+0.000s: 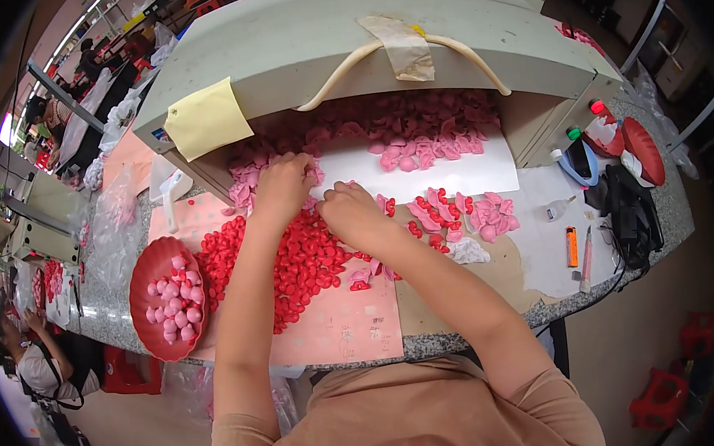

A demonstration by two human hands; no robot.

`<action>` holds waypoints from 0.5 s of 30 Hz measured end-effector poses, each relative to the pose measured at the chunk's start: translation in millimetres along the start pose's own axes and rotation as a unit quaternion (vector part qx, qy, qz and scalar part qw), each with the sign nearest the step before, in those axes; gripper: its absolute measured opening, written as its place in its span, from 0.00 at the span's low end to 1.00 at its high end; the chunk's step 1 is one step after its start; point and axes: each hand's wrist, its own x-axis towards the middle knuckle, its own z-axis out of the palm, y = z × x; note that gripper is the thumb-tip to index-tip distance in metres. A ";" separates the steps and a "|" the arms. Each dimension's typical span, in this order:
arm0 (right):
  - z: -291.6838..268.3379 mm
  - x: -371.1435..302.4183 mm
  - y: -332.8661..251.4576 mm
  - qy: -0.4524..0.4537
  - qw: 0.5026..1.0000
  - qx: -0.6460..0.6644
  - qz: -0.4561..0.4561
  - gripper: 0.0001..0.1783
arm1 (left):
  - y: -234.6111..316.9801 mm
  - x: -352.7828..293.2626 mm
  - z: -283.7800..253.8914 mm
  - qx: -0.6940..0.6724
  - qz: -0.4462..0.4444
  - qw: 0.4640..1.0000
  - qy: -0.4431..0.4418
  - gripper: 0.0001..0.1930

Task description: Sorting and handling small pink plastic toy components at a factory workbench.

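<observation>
My left hand (pixel 287 185) reaches to the mouth of the grey box-like housing, its fingers bent down among pink moulded pieces (pixel 245 186). What its fingertips hold, if anything, is hidden. Close to its right, my right hand (pixel 354 215) has its fingers curled together at the far edge of a heap of small glossy red pieces (pixel 306 265). I cannot make out what lies in its grip. Right of that hand lie several pink pieces with red parts against them (pixel 435 208). More pink pieces (pixel 418 147) fill the housing on a white sheet (pixel 463 183).
The grey housing (pixel 294 60) spans the back of the speckled bench. At left stands a red scalloped dish (pixel 148 323) of rounded pink pieces. An orange box (pixel 572 246), a craft knife (pixel 586 262), a small bottle (pixel 557 209) and a blue container (pixel 579 164) are at right.
</observation>
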 end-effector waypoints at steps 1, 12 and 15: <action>-0.8 1.2 -0.9 -0.002 1.000 -0.001 -0.001 0.08 | 0.6 0.4 0.9 0.014 0.016 1.000 0.014 0.11; -52.9 -27.3 1.9 0.114 0.925 0.352 0.088 0.10 | 5.9 -2.3 6.8 0.066 0.054 0.996 0.009 0.16; -63.1 -40.6 5.8 0.173 0.874 0.433 0.137 0.09 | 4.0 -6.9 7.5 0.059 0.058 0.996 0.037 0.15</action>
